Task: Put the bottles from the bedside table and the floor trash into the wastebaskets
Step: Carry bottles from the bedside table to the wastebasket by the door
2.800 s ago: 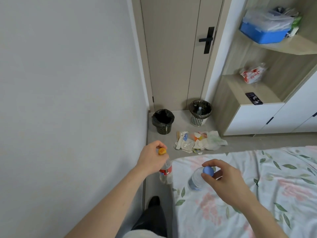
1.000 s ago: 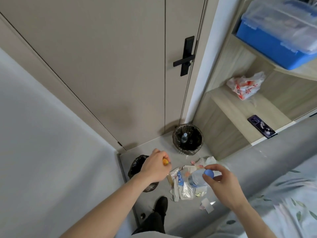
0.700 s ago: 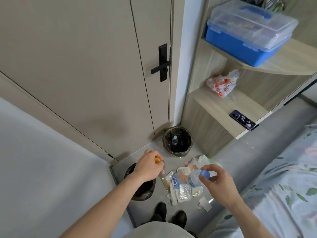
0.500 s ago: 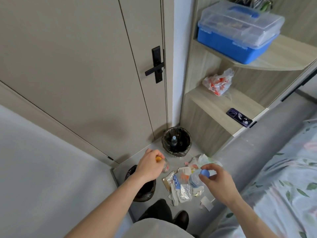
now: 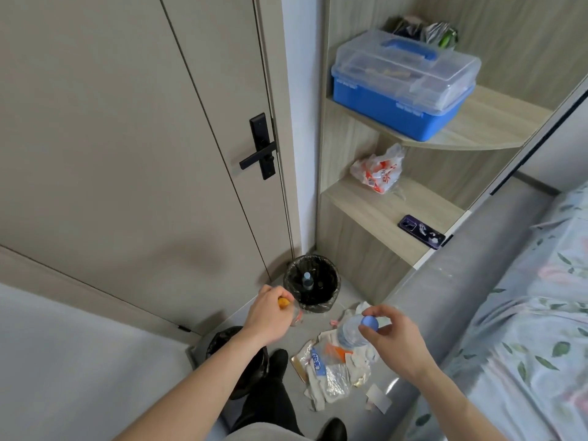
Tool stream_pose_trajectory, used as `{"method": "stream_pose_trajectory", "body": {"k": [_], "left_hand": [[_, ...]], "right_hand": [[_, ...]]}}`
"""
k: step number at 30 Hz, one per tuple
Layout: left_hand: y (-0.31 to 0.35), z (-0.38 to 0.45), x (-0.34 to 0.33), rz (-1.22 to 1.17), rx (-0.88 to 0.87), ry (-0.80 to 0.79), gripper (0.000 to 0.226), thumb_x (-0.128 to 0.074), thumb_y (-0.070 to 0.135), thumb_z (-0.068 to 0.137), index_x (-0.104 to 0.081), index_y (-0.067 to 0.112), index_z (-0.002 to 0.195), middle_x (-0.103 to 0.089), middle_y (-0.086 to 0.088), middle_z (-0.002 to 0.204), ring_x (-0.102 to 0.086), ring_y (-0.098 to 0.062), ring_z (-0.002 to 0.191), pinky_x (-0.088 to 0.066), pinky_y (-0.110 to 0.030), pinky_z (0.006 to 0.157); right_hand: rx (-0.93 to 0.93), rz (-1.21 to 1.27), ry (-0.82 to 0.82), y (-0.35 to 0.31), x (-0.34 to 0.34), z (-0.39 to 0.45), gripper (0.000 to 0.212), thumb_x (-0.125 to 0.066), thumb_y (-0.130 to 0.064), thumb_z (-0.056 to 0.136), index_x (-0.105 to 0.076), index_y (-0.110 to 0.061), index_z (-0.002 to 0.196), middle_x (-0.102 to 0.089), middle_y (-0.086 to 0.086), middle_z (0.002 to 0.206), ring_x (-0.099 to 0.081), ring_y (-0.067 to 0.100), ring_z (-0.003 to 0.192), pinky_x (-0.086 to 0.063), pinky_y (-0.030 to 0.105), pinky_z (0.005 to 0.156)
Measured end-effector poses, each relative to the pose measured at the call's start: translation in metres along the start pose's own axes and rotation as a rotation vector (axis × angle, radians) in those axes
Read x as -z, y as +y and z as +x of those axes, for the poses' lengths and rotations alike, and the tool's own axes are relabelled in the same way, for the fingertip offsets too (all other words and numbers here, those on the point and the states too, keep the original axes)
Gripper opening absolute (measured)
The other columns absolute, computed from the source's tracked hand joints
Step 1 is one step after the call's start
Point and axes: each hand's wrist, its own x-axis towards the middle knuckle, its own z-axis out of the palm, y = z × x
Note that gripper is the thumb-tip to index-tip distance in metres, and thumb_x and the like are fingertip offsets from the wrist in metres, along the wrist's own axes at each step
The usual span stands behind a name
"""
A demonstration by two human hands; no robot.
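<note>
- Head view: both hands are held out over the floor (image 5: 343,405), each with a bottle.
- Left hand (image 5: 270,316): the grip is closed round the neck of an orange-capped bottle (image 5: 284,303). Only the cap and a little of the clear body show past the fingers; the rest hangs below the hand.
- This bottle is just beside the near rim of the far wastebasket (image 5: 288,281), on its left side, not over the opening.
- Right hand (image 5: 394,337): the fingertips pinch the blue cap of a clear bottle (image 5: 350,334). The body hangs down and to the left of the grip.
- This bottle is above the pile of floor trash (image 5: 331,367), well apart from both baskets.
- Far wastebasket: black liner, standing by the door (image 5: 127,154). One small bottle (image 5: 307,280) stands inside it.
- Near wastebasket (image 5: 222,342): black liner, largely hidden under the left forearm.
- Floor trash: wrappers and paper scraps between the person's shoes and the bed (image 5: 525,329).
- Shelf (image 5: 375,205): carries a plastic bag (image 5: 378,170) and a phone (image 5: 421,231).
</note>
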Motion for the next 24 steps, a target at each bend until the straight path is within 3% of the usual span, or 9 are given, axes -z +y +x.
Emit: {"method": "stream_pose_trajectory", "body": {"k": [7, 12, 15, 18, 24], "left_hand": [[-0.017, 0.101, 0.008, -0.005, 0.021, -0.078, 0.016, -0.059, 0.023, 0.094, -0.065, 0.029, 0.107, -0.046, 0.008, 0.114, -0.053, -0.012, 0.102, -0.042, -0.025, 0.087], [-0.043, 0.205, -0.013, 0.029, 0.041, -0.159, 0.011, -0.059, 0.022, 0.094, -0.065, 0.027, 0.102, -0.047, 0.007, 0.109, -0.058, -0.016, 0.099, -0.045, -0.024, 0.09], [-0.063, 0.267, -0.036, 0.069, 0.028, -0.223, 0.013, -0.059, 0.023, 0.095, -0.065, 0.025, 0.106, -0.047, 0.005, 0.113, -0.057, -0.016, 0.095, -0.046, -0.024, 0.088], [-0.088, 0.319, -0.071, 0.091, 0.008, -0.274, 0.014, -0.061, 0.022, 0.095, -0.065, 0.024, 0.107, -0.046, 0.006, 0.114, -0.058, -0.016, 0.097, -0.047, -0.024, 0.089], [-0.141, 0.401, -0.162, 0.121, -0.035, -0.336, 0.019, -0.061, 0.021, 0.095, -0.066, 0.023, 0.113, -0.046, 0.008, 0.119, -0.06, -0.017, 0.1, -0.044, -0.022, 0.088]], "right_hand": [[-0.084, -0.009, 0.034, -0.02, -0.02, 0.075, 0.016, -0.075, -0.029, 0.09, -0.063, -0.033, 0.1, -0.07, -0.014, 0.099, -0.067, -0.002, 0.059, -0.046, 0.013, 0.052], [-0.208, -0.038, 0.055, -0.019, -0.055, 0.154, 0.015, -0.073, -0.028, 0.09, -0.062, -0.033, 0.099, -0.07, -0.011, 0.077, -0.061, 0.001, 0.048, -0.044, 0.015, 0.052], [-0.268, -0.049, 0.068, -0.003, -0.083, 0.21, 0.016, -0.073, -0.028, 0.088, -0.061, -0.038, 0.093, -0.07, -0.006, 0.088, -0.061, 0.003, 0.05, -0.048, 0.021, 0.054], [-0.305, -0.047, 0.079, 0.026, -0.115, 0.261, 0.019, -0.073, -0.028, 0.087, -0.06, -0.042, 0.092, -0.066, -0.016, 0.105, -0.07, 0.003, 0.064, -0.058, 0.03, 0.064], [-0.366, -0.05, 0.088, 0.093, -0.175, 0.348, 0.018, -0.067, -0.026, 0.084, -0.06, -0.043, 0.089, -0.065, -0.013, 0.103, -0.069, 0.011, 0.068, -0.059, 0.036, 0.068]]}}
